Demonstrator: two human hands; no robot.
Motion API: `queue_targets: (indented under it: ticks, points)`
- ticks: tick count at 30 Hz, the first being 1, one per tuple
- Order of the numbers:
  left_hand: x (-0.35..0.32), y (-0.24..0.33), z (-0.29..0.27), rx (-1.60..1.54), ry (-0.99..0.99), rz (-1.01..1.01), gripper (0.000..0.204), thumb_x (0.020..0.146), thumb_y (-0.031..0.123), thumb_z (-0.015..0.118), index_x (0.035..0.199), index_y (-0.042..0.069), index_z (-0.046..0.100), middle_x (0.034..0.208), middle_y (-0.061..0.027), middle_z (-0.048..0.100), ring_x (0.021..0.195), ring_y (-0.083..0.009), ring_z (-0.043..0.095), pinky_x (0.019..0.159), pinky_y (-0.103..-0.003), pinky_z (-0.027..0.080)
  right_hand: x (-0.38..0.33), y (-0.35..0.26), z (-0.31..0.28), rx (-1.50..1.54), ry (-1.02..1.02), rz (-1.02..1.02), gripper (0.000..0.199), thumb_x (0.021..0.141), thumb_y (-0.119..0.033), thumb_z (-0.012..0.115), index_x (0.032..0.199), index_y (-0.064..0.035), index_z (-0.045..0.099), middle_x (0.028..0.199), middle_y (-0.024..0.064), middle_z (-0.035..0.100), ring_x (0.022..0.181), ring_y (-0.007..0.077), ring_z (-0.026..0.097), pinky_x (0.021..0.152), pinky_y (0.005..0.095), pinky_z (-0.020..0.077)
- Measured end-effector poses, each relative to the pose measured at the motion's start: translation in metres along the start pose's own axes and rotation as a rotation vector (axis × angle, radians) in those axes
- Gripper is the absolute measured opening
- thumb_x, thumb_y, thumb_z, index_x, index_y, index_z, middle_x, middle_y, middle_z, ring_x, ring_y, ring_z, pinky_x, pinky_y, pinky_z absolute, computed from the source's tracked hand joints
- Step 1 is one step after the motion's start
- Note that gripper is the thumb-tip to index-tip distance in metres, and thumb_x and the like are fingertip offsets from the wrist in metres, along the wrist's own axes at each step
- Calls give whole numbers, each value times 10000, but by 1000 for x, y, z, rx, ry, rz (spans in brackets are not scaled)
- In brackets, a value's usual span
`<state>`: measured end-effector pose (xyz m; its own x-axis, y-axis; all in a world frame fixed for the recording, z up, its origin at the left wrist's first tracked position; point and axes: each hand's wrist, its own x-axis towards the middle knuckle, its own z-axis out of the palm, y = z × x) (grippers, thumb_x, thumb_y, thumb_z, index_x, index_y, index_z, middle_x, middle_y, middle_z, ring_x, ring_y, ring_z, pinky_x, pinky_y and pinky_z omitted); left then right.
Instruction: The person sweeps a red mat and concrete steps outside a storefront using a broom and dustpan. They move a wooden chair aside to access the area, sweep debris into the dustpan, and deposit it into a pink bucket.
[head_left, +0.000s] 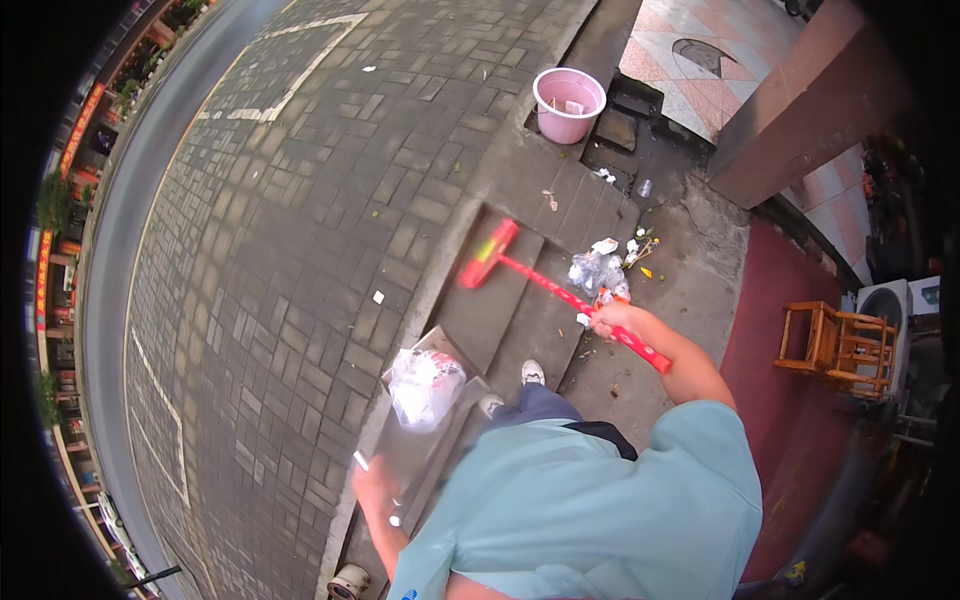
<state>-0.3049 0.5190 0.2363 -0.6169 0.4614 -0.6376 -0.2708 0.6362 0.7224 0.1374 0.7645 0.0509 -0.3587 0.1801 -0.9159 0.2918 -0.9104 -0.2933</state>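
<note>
My right hand [610, 320] grips the long red handle of a red broom [545, 283], whose head [488, 255] rests on the grey stone step ahead of me. A pile of litter [600, 270], clear plastic and paper scraps, lies just right of the handle. My left hand [375, 487] holds the handle of a grey dustpan [415, 450] low at my left side. A crumpled white plastic bag [425, 385] sits in the dustpan. My white shoes [532, 372] show below the teal shirt.
A pink bucket [568, 104] stands on the kerb ahead. Brick paving [300, 220] spreads to the left, with a road beyond. At the right stand a wooden chair [838, 345], a reddish pillar [800, 110] and a white box unit [890, 300].
</note>
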Motion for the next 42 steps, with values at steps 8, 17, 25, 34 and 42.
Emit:
queue_targets:
  ticks: [8,17,25,34,42]
  points:
    - [29,-9,-2,77,-41,-33,90,741,92,506,687,49,449,506,14,394,379,-82,380,331,-242,283,-116,42,25,65,209,-45,222,802,-154,527,606,-122,426,490,-44,421,362,37,383,317,204,299]
    - [58,15,47,122,-91,-7,99,745,99,542,710,51,463,501,27,410,365,-72,367,321,-236,278,-49,33,-75,-895,918,-156,394,858,-364,410,867,-9,580,801,204,605,729,367,591,629,459,467]
    - [60,77,119,161,76,-37,174,766,135,528,728,57,376,427,-7,338,280,-123,323,254,-274,298,70,-169,-150,-737,820,-91,506,869,-434,305,1019,-29,569,1089,190,537,1022,344,506,855,436,396]
    - [64,92,169,41,50,-115,197,820,162,488,697,110,343,405,11,283,273,-108,290,245,-276,290,34,3,-251,-599,831,136,653,857,-509,306,867,90,567,821,290,569,834,386,575,715,429,443]
    - [64,110,215,37,-33,-98,195,822,170,491,702,105,353,415,17,284,282,-101,280,254,-268,286,-103,13,-246,-779,858,270,580,860,-480,304,970,23,572,1008,259,541,986,375,508,825,435,403]
